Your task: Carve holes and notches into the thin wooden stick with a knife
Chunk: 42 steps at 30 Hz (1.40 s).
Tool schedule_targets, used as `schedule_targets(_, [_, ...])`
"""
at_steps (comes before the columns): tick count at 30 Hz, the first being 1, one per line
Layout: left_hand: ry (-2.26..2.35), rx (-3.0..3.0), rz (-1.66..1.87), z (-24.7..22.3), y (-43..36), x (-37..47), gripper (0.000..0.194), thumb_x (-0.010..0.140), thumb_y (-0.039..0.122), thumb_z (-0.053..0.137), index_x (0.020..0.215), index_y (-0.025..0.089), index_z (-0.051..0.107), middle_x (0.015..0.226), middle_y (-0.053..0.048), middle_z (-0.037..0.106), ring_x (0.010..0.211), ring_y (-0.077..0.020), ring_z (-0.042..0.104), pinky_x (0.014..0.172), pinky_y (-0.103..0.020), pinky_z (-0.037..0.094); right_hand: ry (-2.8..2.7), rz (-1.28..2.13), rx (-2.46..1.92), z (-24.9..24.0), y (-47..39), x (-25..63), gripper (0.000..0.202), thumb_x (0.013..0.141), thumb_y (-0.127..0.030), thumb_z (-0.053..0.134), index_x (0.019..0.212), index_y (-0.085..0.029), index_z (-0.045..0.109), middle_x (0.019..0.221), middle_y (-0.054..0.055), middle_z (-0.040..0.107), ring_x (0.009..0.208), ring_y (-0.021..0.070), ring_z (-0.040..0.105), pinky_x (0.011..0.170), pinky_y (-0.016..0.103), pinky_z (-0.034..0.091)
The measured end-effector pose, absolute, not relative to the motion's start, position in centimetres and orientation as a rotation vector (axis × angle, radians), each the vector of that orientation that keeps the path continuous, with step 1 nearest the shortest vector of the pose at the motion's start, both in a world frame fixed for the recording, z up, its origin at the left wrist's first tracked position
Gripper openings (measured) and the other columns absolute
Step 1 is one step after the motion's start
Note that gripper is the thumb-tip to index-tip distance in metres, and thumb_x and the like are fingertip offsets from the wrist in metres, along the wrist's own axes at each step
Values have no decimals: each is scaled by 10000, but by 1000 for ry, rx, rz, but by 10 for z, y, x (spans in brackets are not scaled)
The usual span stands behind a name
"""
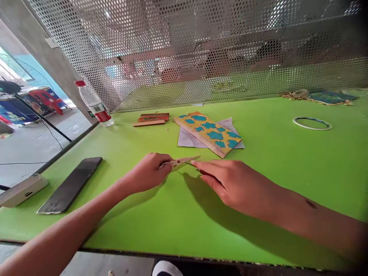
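Note:
Over the middle of the green table, my left hand is closed around a small pale wooden piece with a long pointed end sticking out to the right. My right hand grips a thin carving knife; its metal tip meets or lies very close to the pale piece. Part of the piece is covered by my left fingers, and most of the knife handle is inside my right hand. Just beyond my hands, a yellow board with teal patches rests on white paper.
At the left are a phone, a white box-like device and a water bottle. Reddish wood strips lie farther back. A tape roll and a blue-green piece are at right. A perforated metal screen borders the back.

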<state>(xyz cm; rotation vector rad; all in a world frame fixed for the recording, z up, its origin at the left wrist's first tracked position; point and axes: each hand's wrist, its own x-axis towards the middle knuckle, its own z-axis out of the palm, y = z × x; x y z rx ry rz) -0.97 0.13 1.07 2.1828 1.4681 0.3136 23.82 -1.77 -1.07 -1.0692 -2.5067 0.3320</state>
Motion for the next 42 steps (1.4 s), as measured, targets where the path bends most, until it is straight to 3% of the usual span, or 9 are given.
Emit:
schedule_targets(3, [1478, 2245, 289, 11, 1, -8, 338, 964, 327, 440, 757, 143, 633, 555, 42, 443, 519, -99, 382, 515, -248, 261, -2527, 282, -1025, -16, -21, 236, 424, 972, -207, 461, 1386, -228, 555, 1042, 88, 737, 884, 217, 690, 766, 323, 521])
schedule_targets(7, [1464, 2284, 254, 13, 0, -7, 342, 981, 336, 418, 853, 139, 666, 595, 33, 479, 547, -109, 386, 543, -263, 256, -2542, 227, -1017, -20, -24, 231, 441, 967, -187, 469, 1399, -228, 548, 957, 78, 737, 800, 198, 680, 695, 296, 503])
schedule_targets(19, [1509, 2322, 196, 16, -5, -5, 351, 990, 340, 408, 948, 155, 703, 630, 14, 555, 570, -122, 418, 550, -267, 273, -2548, 173, -1082, -18, -26, 228, 493, 948, -129, 456, 1433, -205, 506, 921, 81, 720, 740, 188, 661, 655, 307, 485])
schedule_targets(30, [1499, 2312, 170, 15, -8, -4, 340, 992, 327, 407, 931, 164, 699, 675, -12, 615, 577, -132, 449, 565, -269, 288, -2775, -111, -1166, -19, -30, 223, 682, 843, -66, 538, 1501, -184, 404, 918, 49, 672, 613, 188, 631, 487, 335, 337])
schedule_targets(37, [1515, 2330, 140, 16, -10, -3, 340, 991, 326, 406, 947, 169, 705, 680, -22, 623, 572, -135, 447, 565, -271, 282, -2822, 41, -1191, -4, -28, 219, 667, 867, -83, 530, 1510, -180, 387, 903, 65, 706, 692, 211, 664, 569, 337, 450])
schedule_targets(42, [1514, 2361, 137, 16, -11, -3, 355, 991, 330, 398, 885, 165, 694, 613, 0, 558, 526, -122, 371, 539, -262, 264, -2729, 223, -1129, -1, -23, 222, 552, 892, -92, 509, 1435, -193, 510, 929, 77, 743, 763, 204, 686, 661, 318, 511])
